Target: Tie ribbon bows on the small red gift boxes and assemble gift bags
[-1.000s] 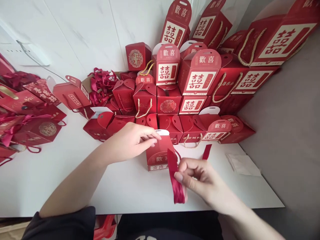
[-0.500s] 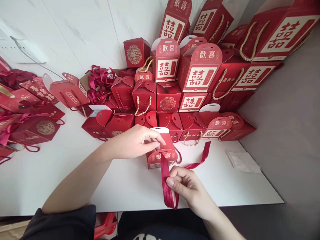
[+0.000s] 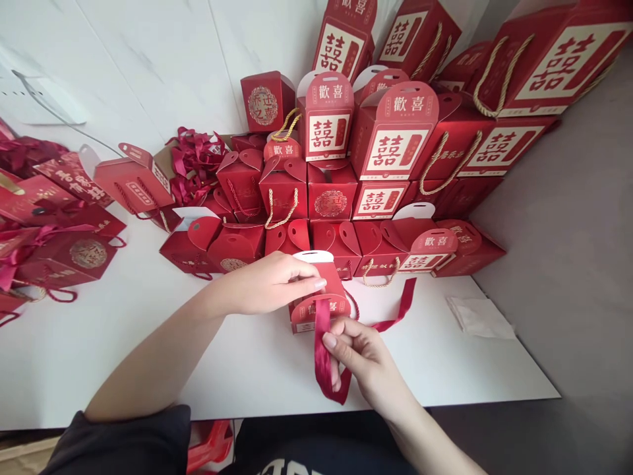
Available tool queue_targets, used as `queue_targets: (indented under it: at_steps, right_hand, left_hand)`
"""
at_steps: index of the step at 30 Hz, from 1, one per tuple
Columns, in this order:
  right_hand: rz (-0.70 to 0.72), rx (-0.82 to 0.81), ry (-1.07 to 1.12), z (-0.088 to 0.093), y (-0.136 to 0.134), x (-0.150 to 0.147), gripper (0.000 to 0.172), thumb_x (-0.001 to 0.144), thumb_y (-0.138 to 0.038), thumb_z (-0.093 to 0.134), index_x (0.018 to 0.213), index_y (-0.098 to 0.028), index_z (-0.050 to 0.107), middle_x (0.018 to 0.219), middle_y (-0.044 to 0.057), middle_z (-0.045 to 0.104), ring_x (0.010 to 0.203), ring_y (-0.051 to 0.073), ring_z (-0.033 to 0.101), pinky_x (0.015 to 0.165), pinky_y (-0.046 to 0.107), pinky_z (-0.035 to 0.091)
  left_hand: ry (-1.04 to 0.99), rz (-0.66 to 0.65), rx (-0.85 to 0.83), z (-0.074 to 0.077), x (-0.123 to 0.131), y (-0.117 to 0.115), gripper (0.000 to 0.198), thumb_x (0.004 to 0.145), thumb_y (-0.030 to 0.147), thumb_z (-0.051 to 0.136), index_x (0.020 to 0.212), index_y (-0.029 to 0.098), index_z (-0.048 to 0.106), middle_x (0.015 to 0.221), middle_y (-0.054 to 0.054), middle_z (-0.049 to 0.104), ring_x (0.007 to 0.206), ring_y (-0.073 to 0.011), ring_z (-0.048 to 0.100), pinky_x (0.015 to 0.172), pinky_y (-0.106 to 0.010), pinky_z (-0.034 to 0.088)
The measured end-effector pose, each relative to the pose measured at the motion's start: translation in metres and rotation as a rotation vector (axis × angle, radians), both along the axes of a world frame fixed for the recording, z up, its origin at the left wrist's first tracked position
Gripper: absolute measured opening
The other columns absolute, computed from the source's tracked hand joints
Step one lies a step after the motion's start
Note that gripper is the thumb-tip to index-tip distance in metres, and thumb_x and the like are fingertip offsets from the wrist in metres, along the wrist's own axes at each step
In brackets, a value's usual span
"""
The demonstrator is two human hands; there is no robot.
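A small red gift box [image 3: 332, 273] with a rounded, slotted front flap and a white-backed rear flap stands at the middle of the table. My left hand [image 3: 274, 284] lies over its top, thumb and fingertips drawn together just behind the front flap; whatever they grip is hidden. From the flap's slot a dark red satin ribbon [image 3: 322, 363] hangs toward me in a loop. In front of the box, my right hand [image 3: 361, 359] pinches this ribbon between thumb and fingers. The ribbon's other end trails right across the table, behind my right hand.
Red boxes with cord handles [image 3: 336, 247] are stacked behind, against the tiled wall. More ribboned boxes [image 3: 74, 254] crowd the left side, near a pile of tied ribbons [image 3: 195, 161]. A folded white tissue [image 3: 479, 316] lies right on the white table [image 3: 257, 376].
My right hand has shifted slightly left and up with the ribbon, and its loop has moved left. My left fingertips have come together near the slot.
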State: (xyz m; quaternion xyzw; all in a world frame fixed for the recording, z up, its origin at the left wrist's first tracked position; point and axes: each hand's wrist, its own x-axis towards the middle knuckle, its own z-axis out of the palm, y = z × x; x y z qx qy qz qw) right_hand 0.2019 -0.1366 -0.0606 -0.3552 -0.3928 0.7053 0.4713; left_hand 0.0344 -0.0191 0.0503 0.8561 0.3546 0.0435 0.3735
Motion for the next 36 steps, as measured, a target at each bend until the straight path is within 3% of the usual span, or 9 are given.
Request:
queue_targets:
  at_steps: [4, 7, 10, 13, 17, 20, 23, 27, 36]
  right_hand:
    - [-0.01, 0.027, -0.145, 0.003, 0.001, -0.001, 0.032, 0.094, -0.046, 0.058, 0.077, -0.019, 0.051, 0.052, -0.004, 0.059, 0.042, 0.01, 0.053, 0.046, 0.022, 0.043]
    - [-0.224, 0.261, -0.456, 0.011, 0.002, 0.005, 0.027, 0.095, -0.04, 0.056, 0.078, -0.02, 0.055, 0.061, -0.001, 0.058, 0.053, 0.013, 0.055, 0.053, 0.026, 0.045]
    - [-0.483, 0.639, -0.722, 0.03, 0.011, 0.015, 0.015, 0.093, -0.028, 0.059, 0.082, -0.02, 0.065, 0.087, 0.006, 0.063, 0.081, 0.018, 0.061, 0.074, 0.032, 0.05]
    - [-0.353, 0.774, -0.747, 0.054, 0.029, 0.023, 0.017, 0.093, -0.029, 0.06, 0.105, -0.026, 0.072, 0.129, 0.008, 0.06, 0.121, 0.025, 0.055, 0.101, 0.041, 0.045]
    - [-0.27, 0.657, -0.612, 0.071, 0.055, 0.024, 0.022, 0.095, -0.036, 0.058, 0.107, -0.029, 0.074, 0.113, 0.005, 0.072, 0.108, 0.023, 0.065, 0.097, 0.04, 0.049]
    - [-0.298, 0.501, -0.553, 0.063, 0.067, 0.02, 0.026, 0.093, -0.043, 0.06, 0.1, -0.025, 0.077, 0.1, 0.005, 0.076, 0.098, 0.024, 0.068, 0.091, 0.038, 0.051]
    - [-0.223, 0.357, -0.518, 0.048, 0.071, 0.016, 0.031, 0.091, -0.046, 0.06, 0.1, -0.022, 0.078, 0.092, 0.004, 0.077, 0.092, 0.023, 0.07, 0.085, 0.036, 0.053]
    - [-0.207, 0.279, -0.518, 0.037, 0.072, 0.014, 0.034, 0.09, -0.049, 0.06, 0.1, -0.022, 0.079, 0.093, 0.004, 0.077, 0.095, 0.024, 0.07, 0.087, 0.035, 0.051]
    - [-0.238, 0.297, -0.503, 0.034, 0.075, 0.013, 0.034, 0.092, -0.048, 0.059, 0.105, -0.022, 0.077, 0.098, 0.004, 0.078, 0.098, 0.025, 0.07, 0.088, 0.036, 0.05]
  left_hand:
    - [-0.002, 0.008, 0.021, -0.003, 0.0, 0.0, 0.034, 0.093, 0.038, 0.052, 0.068, 0.016, 0.058, 0.06, 0.003, 0.052, 0.054, -0.0086, 0.042, 0.052, -0.023, 0.031]
    - [-0.117, 0.096, 0.119, -0.002, 0.0, -0.002, 0.029, 0.094, 0.038, 0.052, 0.075, 0.017, 0.059, 0.064, 0.004, 0.054, 0.055, -0.0082, 0.045, 0.053, -0.022, 0.034]
    - [-0.307, 0.2, 0.392, 0.001, -0.001, -0.005, 0.024, 0.093, 0.036, 0.056, 0.079, 0.018, 0.063, 0.075, 0.001, 0.059, 0.06, -0.0084, 0.05, 0.057, -0.022, 0.04]
    - [-0.416, 0.169, 0.592, 0.006, -0.001, -0.009, 0.019, 0.091, 0.032, 0.061, 0.079, 0.019, 0.068, 0.085, -0.002, 0.062, 0.069, -0.0099, 0.055, 0.06, -0.022, 0.043]
    - [-0.387, 0.235, 0.505, 0.013, -0.005, -0.008, 0.018, 0.092, 0.034, 0.058, 0.087, 0.02, 0.07, 0.097, -0.004, 0.066, 0.085, -0.014, 0.062, 0.068, -0.023, 0.05]
    - [-0.252, 0.269, 0.262, 0.01, -0.012, 0.002, 0.024, 0.089, 0.038, 0.061, 0.105, 0.022, 0.068, 0.106, -0.004, 0.07, 0.094, -0.017, 0.065, 0.075, -0.025, 0.054]
    - [-0.17, 0.286, 0.111, 0.001, -0.017, 0.016, 0.024, 0.086, 0.037, 0.063, 0.102, 0.021, 0.07, 0.1, -0.004, 0.073, 0.093, -0.0188, 0.068, 0.079, -0.029, 0.056]
    - [-0.187, 0.341, 0.068, -0.007, -0.017, 0.024, 0.023, 0.088, 0.037, 0.059, 0.098, 0.02, 0.071, 0.092, -0.004, 0.074, 0.082, -0.0176, 0.069, 0.074, -0.029, 0.056]
    - [-0.164, 0.338, 0.056, -0.007, -0.014, 0.026, 0.033, 0.088, 0.046, 0.054, 0.085, 0.019, 0.072, 0.076, -0.003, 0.07, 0.069, -0.0167, 0.064, 0.059, -0.025, 0.05]
